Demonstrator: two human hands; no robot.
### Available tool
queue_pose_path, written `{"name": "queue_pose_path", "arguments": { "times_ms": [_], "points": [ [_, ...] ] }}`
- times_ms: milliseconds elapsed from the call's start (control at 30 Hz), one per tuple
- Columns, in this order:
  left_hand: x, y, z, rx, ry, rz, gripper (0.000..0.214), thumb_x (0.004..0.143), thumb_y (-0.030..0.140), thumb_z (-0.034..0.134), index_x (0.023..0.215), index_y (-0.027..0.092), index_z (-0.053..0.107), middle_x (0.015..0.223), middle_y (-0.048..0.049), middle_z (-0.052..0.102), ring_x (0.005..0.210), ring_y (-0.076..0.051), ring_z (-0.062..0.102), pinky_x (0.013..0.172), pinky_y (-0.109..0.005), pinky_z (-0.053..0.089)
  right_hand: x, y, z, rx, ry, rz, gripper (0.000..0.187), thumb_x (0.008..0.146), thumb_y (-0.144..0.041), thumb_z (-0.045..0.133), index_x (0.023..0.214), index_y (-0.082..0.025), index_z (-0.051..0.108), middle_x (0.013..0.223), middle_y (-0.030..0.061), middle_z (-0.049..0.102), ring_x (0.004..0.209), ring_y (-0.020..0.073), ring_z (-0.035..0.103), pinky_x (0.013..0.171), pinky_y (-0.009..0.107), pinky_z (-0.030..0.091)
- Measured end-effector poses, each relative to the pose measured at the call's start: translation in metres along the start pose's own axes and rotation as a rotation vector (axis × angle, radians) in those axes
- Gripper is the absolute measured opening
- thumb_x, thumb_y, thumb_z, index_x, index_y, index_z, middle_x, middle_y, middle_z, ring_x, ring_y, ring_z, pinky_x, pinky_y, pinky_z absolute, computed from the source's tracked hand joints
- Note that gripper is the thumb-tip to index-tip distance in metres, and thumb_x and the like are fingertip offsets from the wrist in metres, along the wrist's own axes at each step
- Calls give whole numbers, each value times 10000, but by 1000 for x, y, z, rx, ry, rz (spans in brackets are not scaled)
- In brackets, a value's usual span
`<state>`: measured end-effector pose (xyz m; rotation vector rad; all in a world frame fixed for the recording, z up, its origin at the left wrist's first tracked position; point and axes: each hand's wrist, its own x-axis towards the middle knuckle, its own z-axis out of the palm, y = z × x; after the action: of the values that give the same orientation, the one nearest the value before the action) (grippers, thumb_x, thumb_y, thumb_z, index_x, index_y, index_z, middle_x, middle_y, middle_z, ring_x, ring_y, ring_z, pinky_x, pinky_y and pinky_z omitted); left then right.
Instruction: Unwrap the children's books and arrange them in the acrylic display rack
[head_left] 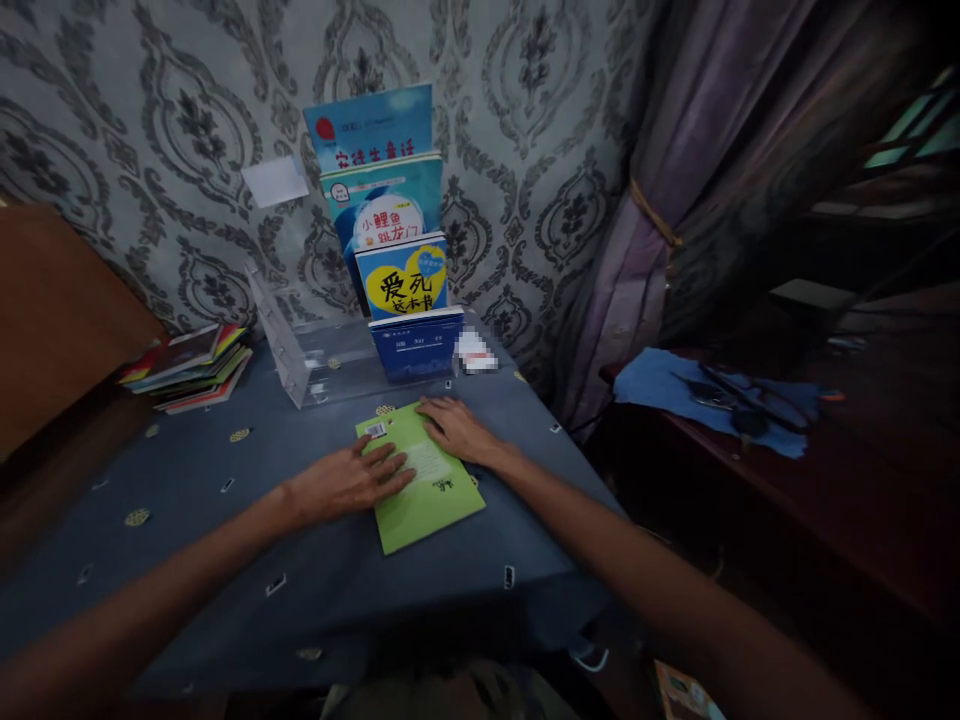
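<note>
A light green book [427,510] lies closed on the cloth-covered table [322,560], a barcode in its far left corner. My left hand [371,475] rests on its left side, fingers spread flat over the cover. At the far right corner of the book, my right hand [456,428] lies with its thumb on the cover and fingers stretched along the edge. Just beyond is a clear acrylic stand [337,385] holding a dark blue book [417,350], a blue and yellow book [401,277], a teal book [382,205] and a tall blue book [371,125] in rising tiers.
Several thin books are stacked [199,365] on the left, near a brown panel [60,310]. Patterned wallpaper [525,130] backs the table. To the right hang purple curtains [675,160], beside a dark red surface with a blue cloth [652,390] and glasses on it.
</note>
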<state>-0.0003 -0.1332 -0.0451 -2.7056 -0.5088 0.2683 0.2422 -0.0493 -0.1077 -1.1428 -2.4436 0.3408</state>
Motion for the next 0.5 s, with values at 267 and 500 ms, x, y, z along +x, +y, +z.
{"name": "queue_pose_path", "arguments": {
  "times_ms": [267, 500],
  "points": [
    [-7, 7, 14, -31, 21, -74, 612, 964, 44, 447, 1542, 229, 359, 1513, -144, 546, 1420, -280, 503, 1115, -421, 433, -2, -2, -3, 0, 20, 1, 333, 967, -139, 528, 1269, -145, 668, 1418, 173, 625, 1265, 297, 599, 1065, 485, 458],
    [-14, 7, 31, -309, 272, -346, 437, 1034, 199, 424, 1469, 219, 471, 1419, -129, 640, 1356, -226, 576, 1156, -454, 442, -1, 5, -4, 98, 40, -18, 298, 976, -217, 566, 1243, -164, 687, 1389, 165, 646, 1274, 284, 599, 1086, 483, 442]
  ]
}}
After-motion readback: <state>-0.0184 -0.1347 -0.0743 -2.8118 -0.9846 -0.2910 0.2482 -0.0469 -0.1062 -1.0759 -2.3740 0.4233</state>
